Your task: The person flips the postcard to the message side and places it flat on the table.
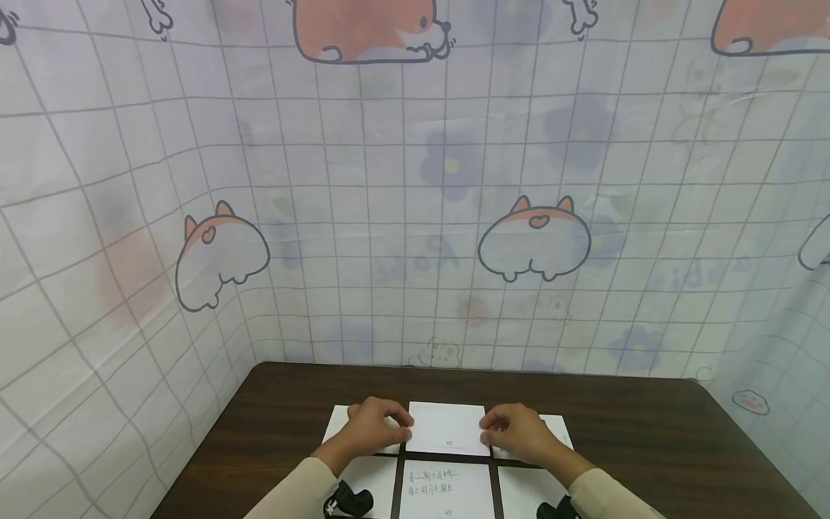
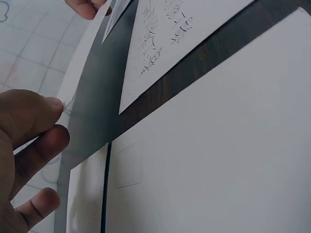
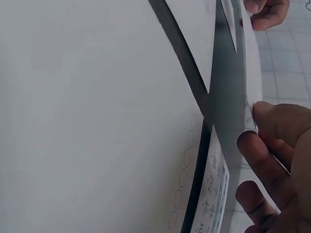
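Between my two hands is a white card (image 1: 447, 425) with a small mark near its lower edge. My left hand (image 1: 376, 427) pinches its left side between thumb and fingers. At the opposite side, my right hand (image 1: 519, 434) pinches it the same way. Seen nearly edge-on in the left wrist view, the card (image 2: 83, 60) is raised off the dark tabletop. The right wrist view shows the thumb and fingers of the right hand (image 3: 279, 150) at the card's edge. Just in front lies a card with two lines of handwriting (image 1: 441, 497).
More white cards lie in rows on the dark wood table (image 1: 635, 432): an upper left card (image 1: 336, 422), an upper right card (image 1: 559, 427), a lower left card (image 1: 382, 472) and a lower right card (image 1: 528, 486). A patterned curtain (image 1: 402, 216) hangs behind and along the sides.
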Action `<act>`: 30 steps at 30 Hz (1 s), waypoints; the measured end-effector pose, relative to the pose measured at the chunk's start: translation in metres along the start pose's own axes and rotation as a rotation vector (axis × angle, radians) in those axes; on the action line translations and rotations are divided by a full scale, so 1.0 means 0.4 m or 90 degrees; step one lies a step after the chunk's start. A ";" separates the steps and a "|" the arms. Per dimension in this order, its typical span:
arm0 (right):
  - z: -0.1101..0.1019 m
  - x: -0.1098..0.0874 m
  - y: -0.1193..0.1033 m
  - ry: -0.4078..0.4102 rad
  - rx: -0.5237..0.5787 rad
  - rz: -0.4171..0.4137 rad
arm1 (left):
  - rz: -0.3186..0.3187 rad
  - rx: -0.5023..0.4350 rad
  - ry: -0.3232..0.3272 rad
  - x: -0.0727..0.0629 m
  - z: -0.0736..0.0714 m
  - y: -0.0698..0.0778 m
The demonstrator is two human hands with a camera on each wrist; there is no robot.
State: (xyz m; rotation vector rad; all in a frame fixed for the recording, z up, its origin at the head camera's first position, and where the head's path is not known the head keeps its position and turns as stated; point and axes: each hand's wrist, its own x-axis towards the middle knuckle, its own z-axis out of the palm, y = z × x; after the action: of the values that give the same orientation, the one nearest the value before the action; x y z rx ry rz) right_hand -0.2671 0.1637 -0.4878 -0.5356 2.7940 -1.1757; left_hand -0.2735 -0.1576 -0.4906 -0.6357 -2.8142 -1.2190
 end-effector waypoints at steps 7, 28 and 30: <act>0.011 0.001 -0.005 0.016 -0.045 -0.018 | 0.019 0.047 0.008 0.003 0.010 -0.008; 0.040 0.009 -0.007 0.057 -0.148 -0.063 | 0.018 0.140 0.001 -0.002 0.023 0.000; 0.041 0.009 -0.009 0.054 -0.164 -0.066 | 0.024 0.152 0.003 -0.002 0.023 0.002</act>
State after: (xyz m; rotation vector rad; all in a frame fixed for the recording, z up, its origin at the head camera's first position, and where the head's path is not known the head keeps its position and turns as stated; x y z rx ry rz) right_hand -0.2664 0.1491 -0.4966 -0.6716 3.0461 -0.8763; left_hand -0.2709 -0.1509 -0.4966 -0.6648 -2.8666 -0.8571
